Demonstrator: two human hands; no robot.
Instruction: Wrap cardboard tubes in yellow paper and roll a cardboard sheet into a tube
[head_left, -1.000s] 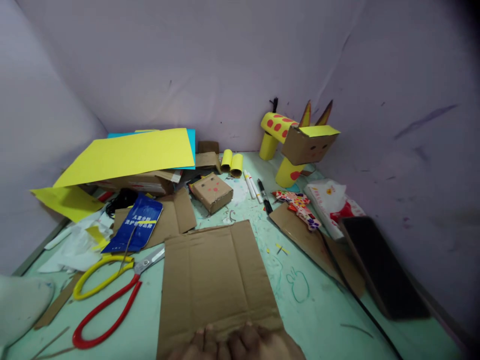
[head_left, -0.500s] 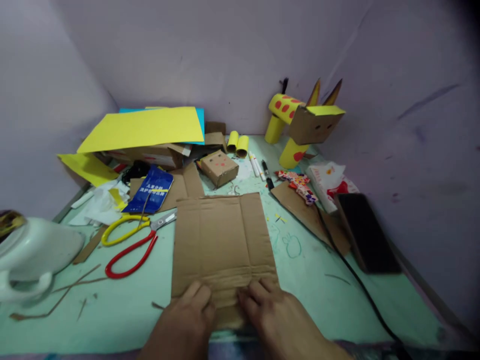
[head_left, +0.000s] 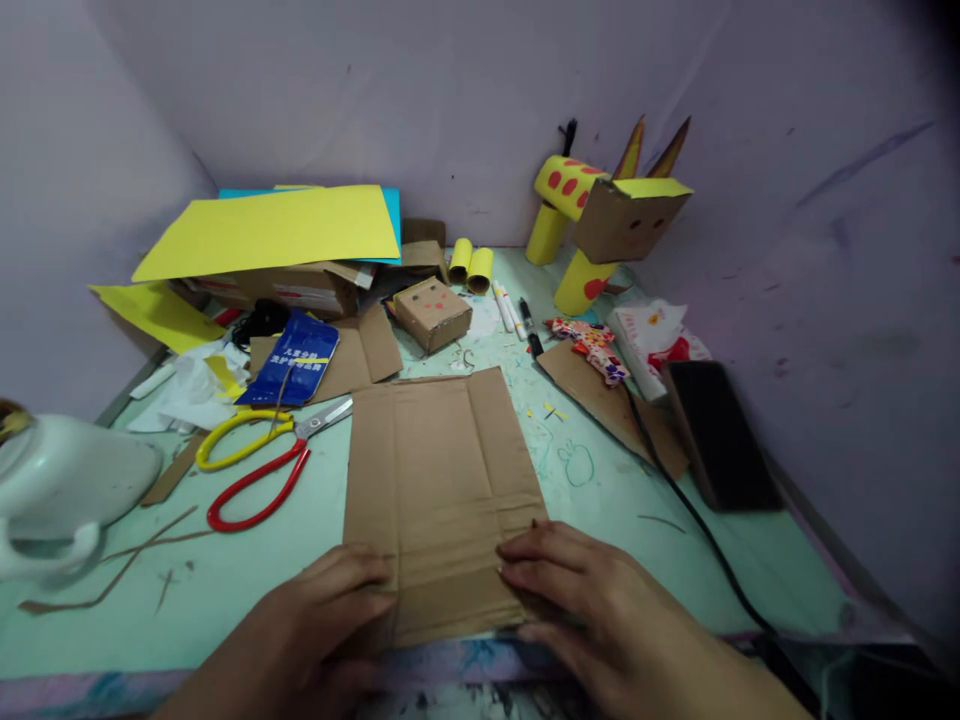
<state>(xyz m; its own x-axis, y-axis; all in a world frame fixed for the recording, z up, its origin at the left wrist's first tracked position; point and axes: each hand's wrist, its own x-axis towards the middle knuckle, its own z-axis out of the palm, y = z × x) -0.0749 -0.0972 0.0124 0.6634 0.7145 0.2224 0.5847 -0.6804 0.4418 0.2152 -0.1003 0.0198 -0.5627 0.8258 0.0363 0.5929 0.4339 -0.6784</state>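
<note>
A creased brown cardboard sheet (head_left: 442, 460) lies flat at the front middle of the table. My left hand (head_left: 330, 610) is at its near left corner, fingers bent over the top with the thumb by the near edge. On the near right corner is my right hand (head_left: 577, 600), its fingers over the cardboard and its thumb low at the edge. Both hands pinch the sheet's sides. Left of the sheet lie open scissors (head_left: 300, 430) with one yellow and one red handle. Beyond it sits a small cardboard box (head_left: 431, 312) with a drawn face.
Yellow sheets (head_left: 277, 235) cover boxes at the back left. A giraffe-like paper figure (head_left: 630, 220) stands at the back right, with a phone (head_left: 720, 435) and black cable (head_left: 709, 530) nearer. A white pot (head_left: 75, 475) stands left; yellow tubes (head_left: 480, 270) and markers (head_left: 510, 310) are behind.
My hands have moved apart, from the near part of the cardboard to its left and right corners. The view has tilted down slightly, so the table appears higher.
</note>
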